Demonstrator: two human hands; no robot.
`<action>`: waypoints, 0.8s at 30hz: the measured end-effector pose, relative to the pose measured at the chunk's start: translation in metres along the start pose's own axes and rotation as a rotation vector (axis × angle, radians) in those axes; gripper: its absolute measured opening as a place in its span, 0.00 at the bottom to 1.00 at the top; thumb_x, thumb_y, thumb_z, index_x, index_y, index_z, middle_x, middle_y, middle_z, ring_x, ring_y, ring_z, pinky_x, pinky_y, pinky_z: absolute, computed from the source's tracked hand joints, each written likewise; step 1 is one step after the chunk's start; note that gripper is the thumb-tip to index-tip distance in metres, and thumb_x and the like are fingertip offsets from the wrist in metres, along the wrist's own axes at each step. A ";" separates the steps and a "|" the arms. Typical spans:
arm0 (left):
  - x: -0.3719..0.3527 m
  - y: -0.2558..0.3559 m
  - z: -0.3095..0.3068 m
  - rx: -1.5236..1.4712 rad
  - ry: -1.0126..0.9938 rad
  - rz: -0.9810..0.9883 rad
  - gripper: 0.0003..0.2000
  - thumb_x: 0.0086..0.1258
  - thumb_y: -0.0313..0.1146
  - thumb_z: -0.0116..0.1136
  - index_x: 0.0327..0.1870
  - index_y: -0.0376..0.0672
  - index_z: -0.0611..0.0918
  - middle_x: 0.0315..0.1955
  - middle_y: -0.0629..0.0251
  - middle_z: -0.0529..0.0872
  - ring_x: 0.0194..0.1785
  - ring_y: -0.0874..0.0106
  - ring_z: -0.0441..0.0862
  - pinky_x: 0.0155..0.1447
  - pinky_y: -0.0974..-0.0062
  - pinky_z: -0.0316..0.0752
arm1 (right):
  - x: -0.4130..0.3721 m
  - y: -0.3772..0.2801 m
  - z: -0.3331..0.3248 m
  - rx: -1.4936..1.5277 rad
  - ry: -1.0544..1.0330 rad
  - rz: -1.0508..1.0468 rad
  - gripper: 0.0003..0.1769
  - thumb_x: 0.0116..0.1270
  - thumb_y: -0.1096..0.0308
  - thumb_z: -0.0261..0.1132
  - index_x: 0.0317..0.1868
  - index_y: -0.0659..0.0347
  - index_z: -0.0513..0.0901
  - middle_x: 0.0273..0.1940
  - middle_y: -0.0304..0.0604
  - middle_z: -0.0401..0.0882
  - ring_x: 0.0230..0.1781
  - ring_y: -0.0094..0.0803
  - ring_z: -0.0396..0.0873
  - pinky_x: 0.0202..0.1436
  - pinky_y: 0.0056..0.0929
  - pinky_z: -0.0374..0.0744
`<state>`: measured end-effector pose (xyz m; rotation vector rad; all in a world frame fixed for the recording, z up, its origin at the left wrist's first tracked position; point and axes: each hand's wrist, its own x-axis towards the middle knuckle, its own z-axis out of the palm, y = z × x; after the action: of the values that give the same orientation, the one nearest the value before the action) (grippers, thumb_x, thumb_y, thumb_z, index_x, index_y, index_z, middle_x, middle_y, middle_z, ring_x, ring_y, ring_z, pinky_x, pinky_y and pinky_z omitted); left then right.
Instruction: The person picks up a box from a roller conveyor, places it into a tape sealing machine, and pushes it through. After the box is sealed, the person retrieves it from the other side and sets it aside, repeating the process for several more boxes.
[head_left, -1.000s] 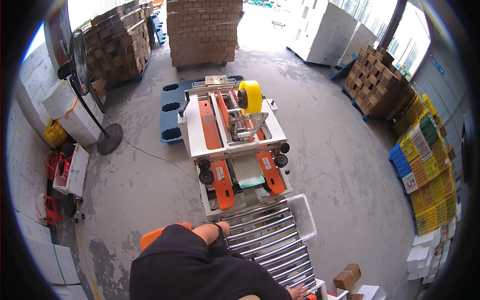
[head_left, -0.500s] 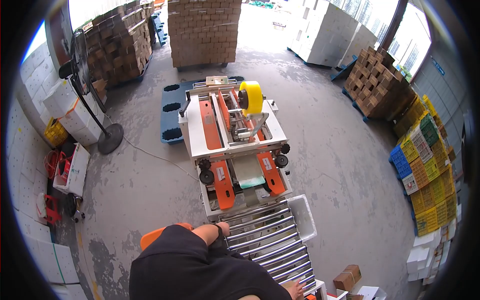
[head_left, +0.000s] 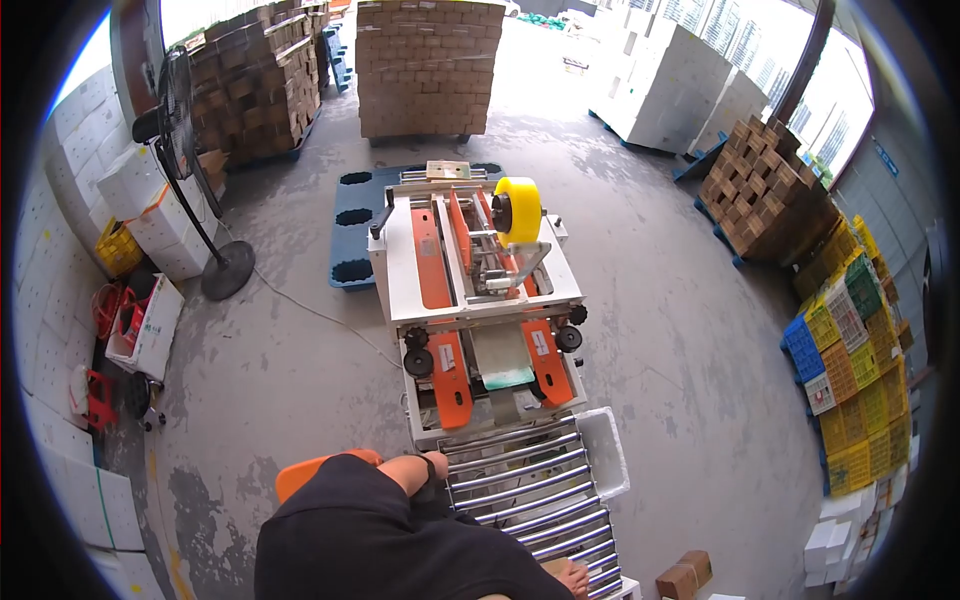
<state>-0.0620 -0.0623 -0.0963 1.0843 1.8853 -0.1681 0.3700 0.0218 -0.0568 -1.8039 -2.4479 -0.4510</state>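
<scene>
My left hand, below a dark wristband, is at the near left corner of the roller conveyor; its fingers are too small to make out. Low in view, my right hand is over the rollers with its fingers close together, against a tan piece that my dark clothing partly hides. Beyond the conveyor stands a white and orange machine with black knobs and a large yellow tape roll. A small carton lies at its far end.
A white foam box adjoins the conveyor's right side; a brown carton lies on the floor. An orange seat is beside me. A fan and its cable are left, stacked crates right, and carton stacks behind.
The view has shifted slightly, so the machine appears lower and further right. My right hand has moved left over the rollers, and its spread fingers have drawn together.
</scene>
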 end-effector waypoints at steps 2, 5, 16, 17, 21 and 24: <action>-0.004 0.005 -0.003 -0.020 0.004 -0.023 0.17 0.51 0.39 0.56 0.38 0.38 0.83 0.39 0.52 0.82 0.45 0.58 0.79 0.49 0.66 0.73 | 0.019 -0.042 -0.024 0.169 -0.260 -0.195 0.33 0.43 0.61 0.67 0.54 0.46 0.69 0.55 0.48 0.60 0.55 0.51 0.58 0.55 0.45 0.59; -0.015 0.017 -0.010 -0.039 -0.005 -0.014 0.16 0.51 0.39 0.56 0.38 0.38 0.82 0.39 0.51 0.82 0.45 0.57 0.79 0.49 0.66 0.73 | 0.060 -0.107 -0.070 0.410 -0.533 -0.510 0.46 0.34 0.59 0.72 0.59 0.50 0.64 0.59 0.51 0.53 0.59 0.52 0.51 0.60 0.48 0.53; -0.029 0.025 0.007 -0.021 0.030 0.206 0.14 0.49 0.36 0.57 0.34 0.38 0.82 0.37 0.51 0.82 0.44 0.56 0.79 0.47 0.64 0.74 | 0.158 -0.184 -0.073 0.367 -0.699 -0.675 0.55 0.35 0.39 0.72 0.63 0.53 0.61 0.64 0.52 0.54 0.65 0.51 0.52 0.64 0.54 0.55; -0.028 0.025 0.008 -0.014 -0.003 0.215 0.15 0.50 0.35 0.56 0.38 0.38 0.81 0.38 0.51 0.82 0.44 0.55 0.78 0.48 0.63 0.73 | 0.149 -0.177 -0.088 0.298 -0.694 -0.750 0.57 0.33 0.40 0.72 0.65 0.51 0.58 0.65 0.52 0.50 0.66 0.52 0.48 0.64 0.58 0.51; -0.025 0.024 0.006 -0.005 -0.082 0.199 0.17 0.50 0.36 0.54 0.42 0.40 0.79 0.40 0.51 0.81 0.45 0.54 0.78 0.48 0.63 0.73 | 0.102 -0.141 -0.076 0.143 -0.572 -0.846 0.59 0.33 0.54 0.76 0.67 0.40 0.51 0.68 0.49 0.42 0.68 0.54 0.40 0.65 0.61 0.48; -0.026 0.020 0.002 0.000 -0.027 0.147 0.15 0.51 0.35 0.54 0.38 0.37 0.81 0.37 0.50 0.82 0.44 0.56 0.79 0.47 0.64 0.74 | 0.112 -0.132 -0.061 0.218 -0.601 -0.800 0.56 0.36 0.60 0.75 0.67 0.36 0.52 0.68 0.46 0.42 0.68 0.52 0.40 0.66 0.56 0.50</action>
<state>-0.0413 -0.0675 -0.0714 1.2101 1.7738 -0.0983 0.2038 0.0736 0.0015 -0.8831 -3.3968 0.3993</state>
